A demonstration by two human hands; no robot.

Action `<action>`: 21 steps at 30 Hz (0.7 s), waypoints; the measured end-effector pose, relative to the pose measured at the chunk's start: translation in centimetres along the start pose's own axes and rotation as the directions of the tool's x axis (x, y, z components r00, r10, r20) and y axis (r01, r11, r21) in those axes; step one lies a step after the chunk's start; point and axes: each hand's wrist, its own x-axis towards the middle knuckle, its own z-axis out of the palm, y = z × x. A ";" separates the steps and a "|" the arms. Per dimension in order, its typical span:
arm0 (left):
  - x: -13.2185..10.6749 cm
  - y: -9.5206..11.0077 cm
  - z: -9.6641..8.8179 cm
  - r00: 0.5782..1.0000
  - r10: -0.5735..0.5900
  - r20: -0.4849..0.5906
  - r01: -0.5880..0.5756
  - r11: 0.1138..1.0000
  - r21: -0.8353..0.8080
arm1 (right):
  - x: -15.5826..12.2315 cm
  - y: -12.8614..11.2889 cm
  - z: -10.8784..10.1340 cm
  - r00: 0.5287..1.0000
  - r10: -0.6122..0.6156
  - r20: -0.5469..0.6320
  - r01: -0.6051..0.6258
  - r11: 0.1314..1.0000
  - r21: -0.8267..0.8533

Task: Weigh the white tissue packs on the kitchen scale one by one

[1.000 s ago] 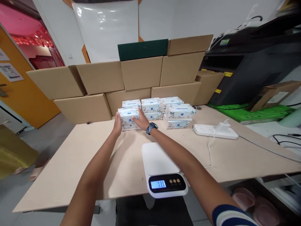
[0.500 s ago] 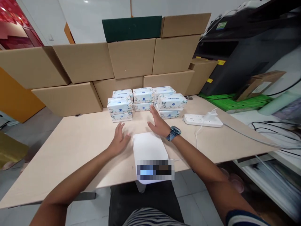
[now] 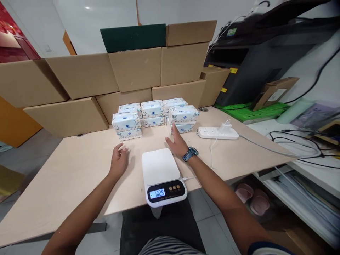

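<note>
A white digital kitchen scale (image 3: 160, 166) stands at the table's front edge; its platform is bare and its lit display (image 3: 157, 193) shows 102.9 after a dash. To the scale's left, my left hand (image 3: 118, 161) hovers over or rests on the table, fingers loosely curled and holding nothing. My right hand (image 3: 178, 143), with a dark watch on the wrist, is beyond the scale's far right corner. Its fingers are stretched and thumb apart, fingertips in front of a stack of tissue packs (image 3: 183, 114). More tissue packs stand two high at the middle (image 3: 153, 109) and left (image 3: 126, 122).
Cardboard boxes (image 3: 135, 69) form a wall along the back. A white power strip (image 3: 218, 133) with a plug and cables lies at the right. Beyond it are a green crate (image 3: 239, 112) and a dark printer (image 3: 265, 67). A cable (image 3: 190, 177) runs to the scale's right side.
My left hand has drawn away leftward from the scale, its fingers curling more. The right hand stays near the right stack. The view has shifted, and the scale's display is now readable.
</note>
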 end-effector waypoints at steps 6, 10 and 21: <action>-0.2 0.4 0.0 1.000 -0.028 0.010 0.028 1.000 -0.012 | 0.2 0.2 -0.1 0.999 0.028 -0.024 -0.028 0.999 -0.020; -0.3 0.5 0.0 1.000 -0.009 0.019 0.009 1.000 0.008 | 0.3 0.5 -0.3 0.998 0.049 -0.033 -0.050 0.999 -0.009; -1.1 1.8 0.7 0.995 0.068 0.074 -0.070 0.997 0.035 | 1.6 0.8 -3.0 0.910 0.039 -0.412 -0.040 0.999 0.008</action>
